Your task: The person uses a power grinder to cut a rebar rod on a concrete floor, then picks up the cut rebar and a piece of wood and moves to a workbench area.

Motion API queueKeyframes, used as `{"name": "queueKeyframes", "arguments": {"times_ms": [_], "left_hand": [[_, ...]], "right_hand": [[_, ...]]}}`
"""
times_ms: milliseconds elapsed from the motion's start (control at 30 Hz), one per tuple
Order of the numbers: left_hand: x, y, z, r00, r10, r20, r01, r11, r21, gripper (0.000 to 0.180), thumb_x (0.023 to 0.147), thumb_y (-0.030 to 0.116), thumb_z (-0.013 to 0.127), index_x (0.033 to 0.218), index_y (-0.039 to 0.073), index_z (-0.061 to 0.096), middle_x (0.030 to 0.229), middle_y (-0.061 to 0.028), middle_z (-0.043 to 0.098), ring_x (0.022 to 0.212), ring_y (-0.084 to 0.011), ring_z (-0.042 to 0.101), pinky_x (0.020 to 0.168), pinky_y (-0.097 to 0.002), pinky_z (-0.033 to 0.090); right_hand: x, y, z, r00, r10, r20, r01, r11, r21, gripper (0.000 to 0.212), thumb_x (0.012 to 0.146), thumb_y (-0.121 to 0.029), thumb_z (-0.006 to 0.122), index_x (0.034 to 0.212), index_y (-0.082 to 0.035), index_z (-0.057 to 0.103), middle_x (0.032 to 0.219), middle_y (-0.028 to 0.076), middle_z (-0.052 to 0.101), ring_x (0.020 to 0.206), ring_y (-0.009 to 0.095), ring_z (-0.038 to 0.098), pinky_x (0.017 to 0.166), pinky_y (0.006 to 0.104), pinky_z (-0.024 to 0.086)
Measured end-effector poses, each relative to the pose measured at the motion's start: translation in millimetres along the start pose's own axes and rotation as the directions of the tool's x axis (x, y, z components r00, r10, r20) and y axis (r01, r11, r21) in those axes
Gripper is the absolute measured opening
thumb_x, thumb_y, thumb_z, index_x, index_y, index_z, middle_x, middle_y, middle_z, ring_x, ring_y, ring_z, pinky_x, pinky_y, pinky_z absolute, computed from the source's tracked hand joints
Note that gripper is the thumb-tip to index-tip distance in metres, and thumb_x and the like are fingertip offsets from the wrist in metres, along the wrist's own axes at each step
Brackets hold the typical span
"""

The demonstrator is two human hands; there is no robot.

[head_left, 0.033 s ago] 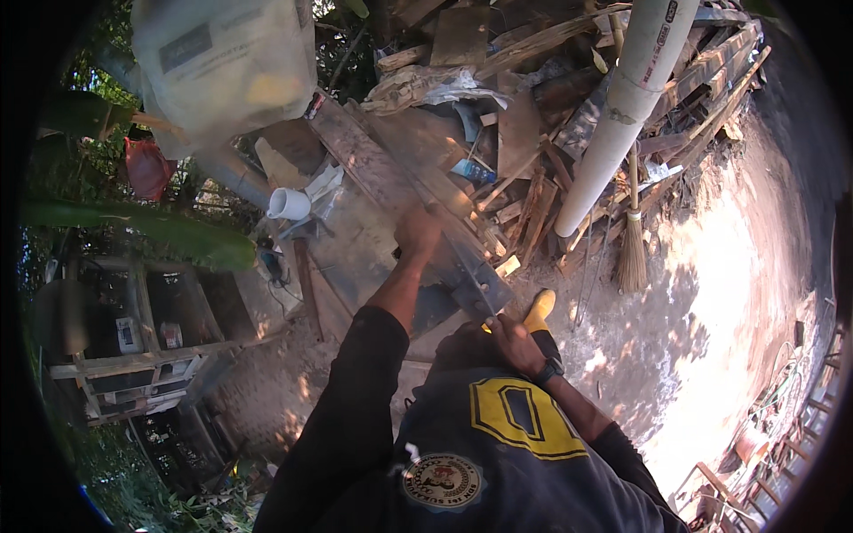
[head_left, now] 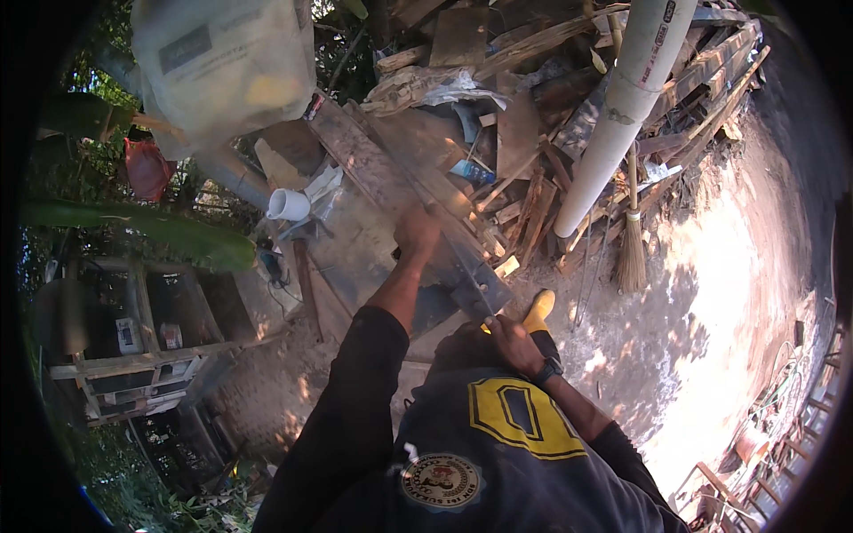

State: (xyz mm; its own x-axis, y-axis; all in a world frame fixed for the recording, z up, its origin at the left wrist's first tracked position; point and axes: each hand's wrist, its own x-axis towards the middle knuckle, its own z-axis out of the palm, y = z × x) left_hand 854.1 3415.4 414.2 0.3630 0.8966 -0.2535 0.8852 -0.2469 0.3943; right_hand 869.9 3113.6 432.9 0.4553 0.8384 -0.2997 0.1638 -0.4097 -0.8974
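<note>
A long wooden plank (head_left: 369,169) runs slantwise from the far left toward my body over a worn work surface (head_left: 346,253). My left hand (head_left: 418,235) is closed on the plank around its middle, with the fingers partly hidden. By the plank's near end lies a dark flat piece with round marks (head_left: 480,291). Close to my body, my right hand (head_left: 515,345) is closed at the end of that piece. A small bit of yellow shows by its fingertips; what it grips is too hidden to name.
Scrap wood (head_left: 533,204) is piled beyond the plank. A thick white pipe (head_left: 613,133) slants down at the right, beside a broom (head_left: 632,253). A white cup (head_left: 289,204) stands at the left, below a hanging pale sack (head_left: 231,71). A wooden rack (head_left: 147,360) stands farther left.
</note>
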Motion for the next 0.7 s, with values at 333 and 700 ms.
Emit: {"name": "queueKeyframes", "arguments": {"times_ms": [333,700], "left_hand": [[-2.3,0.0,2.4,1.0,-0.014,0.016,0.013,0.999,0.029,0.044,0.093,0.045,0.05,0.103,0.008,0.071,0.102,-0.0207,0.07,0.099,-0.0425,0.064,0.086,-0.0528,0.049],[-4.8,4.9,4.9,0.996,0.073,-0.048,-0.072,0.997,0.036,0.043,0.092,0.045,0.05,0.105,0.009,0.07,0.1,-0.0191,0.07,0.096,-0.0426,0.064,0.086,-0.0519,0.049]], "right_hand": [[-1.2,16.7,14.6,0.994,-0.102,0.048,0.102,0.995,0.012,0.033,0.103,-0.026,0.047,0.095,0.003,0.06,0.078,0.026,0.06,0.074,0.042,0.06,0.065,0.0469,0.047],[-1.0,13.8,16.2,0.998,-0.057,0.004,0.056,0.998,0.034,0.038,0.104,-0.028,0.044,0.095,0.005,0.06,0.08,0.028,0.062,0.075,0.042,0.061,0.068,0.0472,0.047]]}}
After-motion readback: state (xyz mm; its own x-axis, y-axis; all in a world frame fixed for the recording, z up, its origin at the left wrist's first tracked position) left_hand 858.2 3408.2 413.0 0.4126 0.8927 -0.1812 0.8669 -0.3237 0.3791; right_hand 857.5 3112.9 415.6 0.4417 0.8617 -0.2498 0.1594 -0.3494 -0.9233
